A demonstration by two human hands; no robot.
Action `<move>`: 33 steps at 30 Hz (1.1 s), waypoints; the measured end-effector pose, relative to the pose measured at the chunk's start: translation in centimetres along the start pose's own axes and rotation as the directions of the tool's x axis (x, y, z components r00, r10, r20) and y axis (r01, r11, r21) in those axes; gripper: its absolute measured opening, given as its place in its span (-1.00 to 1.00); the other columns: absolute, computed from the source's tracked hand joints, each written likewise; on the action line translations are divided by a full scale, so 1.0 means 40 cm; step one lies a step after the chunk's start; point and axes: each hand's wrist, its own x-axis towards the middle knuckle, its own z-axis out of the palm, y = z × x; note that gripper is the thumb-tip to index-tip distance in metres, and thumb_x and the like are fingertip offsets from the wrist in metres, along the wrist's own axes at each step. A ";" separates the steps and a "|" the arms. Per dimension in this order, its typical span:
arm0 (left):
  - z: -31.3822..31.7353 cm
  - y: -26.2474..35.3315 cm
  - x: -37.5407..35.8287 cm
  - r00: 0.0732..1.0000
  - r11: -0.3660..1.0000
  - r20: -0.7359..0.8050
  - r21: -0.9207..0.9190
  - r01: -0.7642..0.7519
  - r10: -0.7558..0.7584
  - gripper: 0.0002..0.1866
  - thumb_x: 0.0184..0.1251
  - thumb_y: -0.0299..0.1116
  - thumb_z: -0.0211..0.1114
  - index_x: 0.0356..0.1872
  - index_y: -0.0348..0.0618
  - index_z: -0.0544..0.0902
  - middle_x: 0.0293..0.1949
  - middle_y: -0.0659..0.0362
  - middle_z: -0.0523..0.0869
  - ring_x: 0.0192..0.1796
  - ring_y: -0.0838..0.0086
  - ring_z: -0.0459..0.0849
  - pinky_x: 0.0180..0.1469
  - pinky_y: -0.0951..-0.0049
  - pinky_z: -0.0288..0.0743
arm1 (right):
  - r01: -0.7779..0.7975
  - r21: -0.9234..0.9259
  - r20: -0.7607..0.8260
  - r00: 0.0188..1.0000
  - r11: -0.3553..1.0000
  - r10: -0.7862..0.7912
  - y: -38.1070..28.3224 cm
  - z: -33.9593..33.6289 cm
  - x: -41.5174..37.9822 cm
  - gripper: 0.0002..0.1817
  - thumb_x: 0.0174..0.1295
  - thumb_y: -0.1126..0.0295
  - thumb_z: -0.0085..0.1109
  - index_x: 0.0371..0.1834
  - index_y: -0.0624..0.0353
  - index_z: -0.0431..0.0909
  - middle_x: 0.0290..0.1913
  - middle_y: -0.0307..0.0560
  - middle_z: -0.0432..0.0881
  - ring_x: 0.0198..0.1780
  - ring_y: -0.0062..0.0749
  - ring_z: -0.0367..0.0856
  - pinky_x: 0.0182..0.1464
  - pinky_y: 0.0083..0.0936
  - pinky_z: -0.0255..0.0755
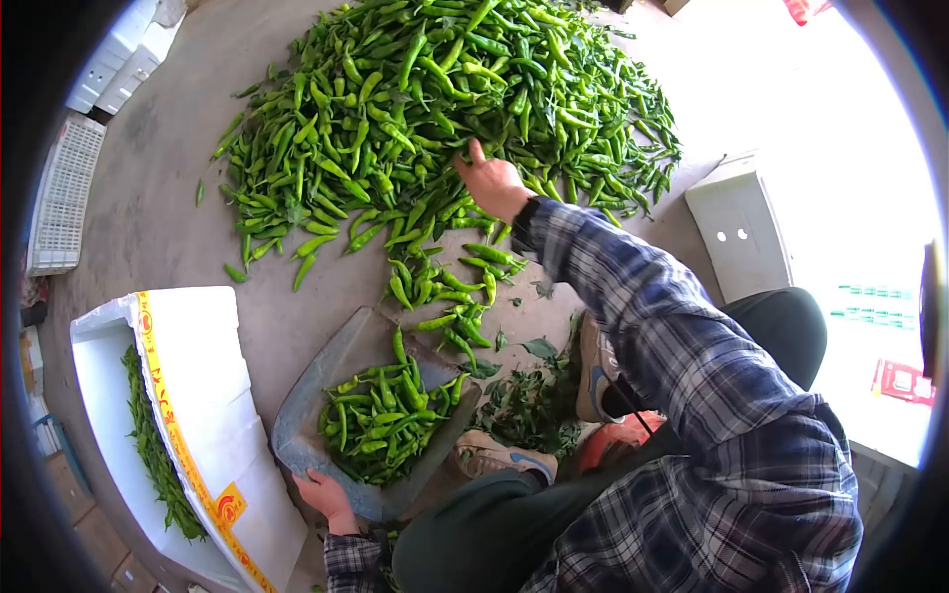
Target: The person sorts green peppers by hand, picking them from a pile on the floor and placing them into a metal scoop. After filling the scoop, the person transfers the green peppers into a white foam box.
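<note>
My right hand (491, 185) reaches to the near side of a large heap of green chili peppers (395, 128). Its fingers are curled in at the peppers, and what they hold is hidden. Low on the left, my left hand (324, 496) grips the edge of a grey-blue scoop (306, 395) that rests on the floor. A smaller pile of green peppers (381, 420) lies inside the scoop. Between scoop and heap, a trail of loose peppers (445, 287) covers the floor.
Left of the scoop stands a white foam box (213, 366) with yellow tape and green produce (148, 445) inside. Loose leaves (524, 405) lie by my shoes (504, 457). Another foam box (736, 222) stands at right, a white plastic crate (67, 198) far left.
</note>
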 end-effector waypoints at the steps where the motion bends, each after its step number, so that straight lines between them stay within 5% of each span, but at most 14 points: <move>1: -0.005 0.007 -0.002 1.000 1.000 0.000 0.004 0.004 -0.004 -0.54 0.29 -0.34 -0.02 0.07 -0.57 0.28 -0.02 -0.34 0.45 0.03 -0.12 0.42 0.09 0.17 0.27 | 0.024 0.023 0.120 0.992 0.999 -0.026 0.004 -0.002 -0.018 -0.52 0.07 0.43 -0.06 0.14 0.17 0.31 0.15 0.36 0.24 -0.33 -0.15 0.61 -0.30 -0.35 0.49; 2: -0.013 0.026 -0.005 0.999 0.999 0.015 -0.018 0.032 -0.031 -0.56 0.27 -0.38 -0.03 0.08 -0.55 0.28 0.00 -0.34 0.43 0.05 -0.11 0.40 0.11 0.19 0.25 | 0.044 0.048 0.238 0.970 0.998 -0.054 0.011 0.000 -0.034 -0.53 0.07 0.42 -0.06 0.12 0.21 0.31 0.11 0.35 0.29 -0.31 -0.14 0.60 -0.29 -0.34 0.49; 6: -0.016 0.039 -0.009 0.999 0.997 0.025 -0.051 0.050 -0.048 -0.58 0.25 -0.42 -0.02 0.07 -0.54 0.29 0.03 -0.33 0.41 0.08 -0.10 0.39 0.13 0.20 0.24 | 0.011 0.067 0.303 0.953 0.998 -0.031 -0.009 -0.037 -0.072 -0.58 0.09 0.43 -0.08 0.09 0.12 0.37 -0.03 0.19 0.45 -0.20 -0.13 0.58 -0.19 -0.33 0.47; 8: -0.010 0.020 -0.011 1.000 0.999 0.017 -0.037 0.015 -0.014 -0.56 0.27 -0.38 -0.02 0.07 -0.55 0.29 0.00 -0.33 0.43 0.06 -0.11 0.40 0.11 0.19 0.25 | -0.348 0.445 0.377 0.909 0.825 0.180 -0.063 -0.126 -0.047 -0.55 0.09 0.45 -0.07 0.12 -0.01 0.35 0.04 0.18 0.42 -0.10 -0.15 0.55 -0.12 -0.36 0.46; 10: -0.005 0.019 -0.003 1.000 0.999 -0.002 -0.037 -0.025 0.025 -0.54 0.29 -0.33 -0.02 0.08 -0.56 0.28 -0.02 -0.34 0.44 0.03 -0.12 0.41 0.09 0.17 0.27 | 0.024 0.275 -0.139 0.990 0.961 0.014 -0.084 0.094 0.061 -0.51 0.08 0.48 -0.07 0.15 -0.10 0.34 0.16 0.16 0.33 -0.02 -0.10 0.50 -0.08 -0.37 0.45; 11: -0.007 0.024 -0.006 1.000 0.999 0.001 -0.035 -0.013 0.013 -0.54 0.29 -0.33 -0.02 0.08 -0.56 0.28 -0.02 -0.34 0.44 0.04 -0.13 0.41 0.09 0.17 0.27 | -0.057 0.304 -0.112 0.989 0.951 0.095 -0.120 -0.024 0.039 -0.48 0.06 0.50 -0.07 0.17 -0.13 0.32 0.25 0.17 0.19 0.04 -0.05 0.43 -0.04 -0.37 0.45; 14: -0.009 0.021 -0.002 1.000 1.000 -0.008 -0.008 0.011 -0.011 -0.56 0.27 -0.38 -0.02 0.08 -0.54 0.28 -0.01 -0.33 0.44 0.05 -0.11 0.41 0.11 0.19 0.26 | -0.149 0.380 0.033 0.988 0.913 0.148 -0.185 -0.015 0.061 -0.45 0.07 0.50 -0.07 0.19 -0.18 0.29 0.31 0.21 0.02 0.13 0.04 0.33 -0.03 -0.31 0.45; 20: 0.000 -0.003 -0.004 1.000 0.999 -0.007 -0.019 -0.027 0.027 -0.53 0.29 -0.33 -0.02 0.08 -0.56 0.28 -0.02 -0.34 0.44 0.03 -0.13 0.41 0.09 0.16 0.28 | 0.241 0.113 0.005 0.970 0.964 -0.243 -0.190 0.032 -0.129 -0.45 0.08 0.42 -0.07 0.22 -0.17 0.29 0.36 0.18 -0.07 0.28 0.19 0.08 0.02 -0.20 0.37; 25: 0.000 -0.004 -0.005 0.998 0.998 -0.019 -0.036 -0.056 0.055 -0.56 0.28 -0.36 -0.02 0.06 -0.56 0.29 -0.05 -0.34 0.46 0.00 -0.13 0.43 0.06 0.16 0.29 | 0.420 0.128 0.131 0.891 0.899 -0.435 -0.106 0.022 -0.260 -0.35 0.03 0.44 0.01 0.28 -0.23 0.18 0.37 0.03 -0.03 0.36 0.05 -0.05 0.13 0.01 0.28; 28: -0.007 -0.017 -0.019 0.995 0.996 -0.032 -0.001 -0.092 0.092 -0.59 0.25 -0.41 -0.02 0.04 -0.55 0.31 -0.06 -0.33 0.47 0.00 -0.13 0.43 0.04 0.16 0.29 | 0.335 0.224 -0.020 0.940 0.915 -0.339 -0.041 0.014 -0.280 -0.46 -0.02 0.46 0.03 0.13 -0.15 0.38 0.31 -0.02 0.12 0.27 -0.08 0.20 0.09 -0.25 0.39; 31: -0.020 0.037 -0.019 0.997 0.996 -0.018 -0.029 -0.079 0.079 -0.61 0.23 -0.44 -0.03 0.03 -0.53 0.32 -0.07 -0.33 0.47 0.00 -0.12 0.43 0.04 0.16 0.29 | 0.013 0.324 0.024 0.999 0.946 -0.022 0.049 -0.019 -0.241 -0.58 -0.01 0.49 -0.01 -0.02 -0.07 0.50 -0.12 -0.03 0.53 -0.15 -0.25 0.55 -0.22 -0.39 0.50; 33: -0.015 0.027 -0.011 0.997 0.997 -0.028 -0.019 -0.077 0.076 -0.63 0.23 -0.45 -0.04 0.01 -0.51 0.34 -0.08 -0.31 0.48 -0.01 -0.11 0.44 0.04 0.16 0.29 | -0.159 0.570 0.170 0.983 0.806 0.074 0.114 -0.089 -0.204 -0.71 0.04 0.44 -0.01 -0.13 0.01 0.55 -0.44 -0.11 0.59 -0.43 -0.41 0.58 -0.43 -0.46 0.47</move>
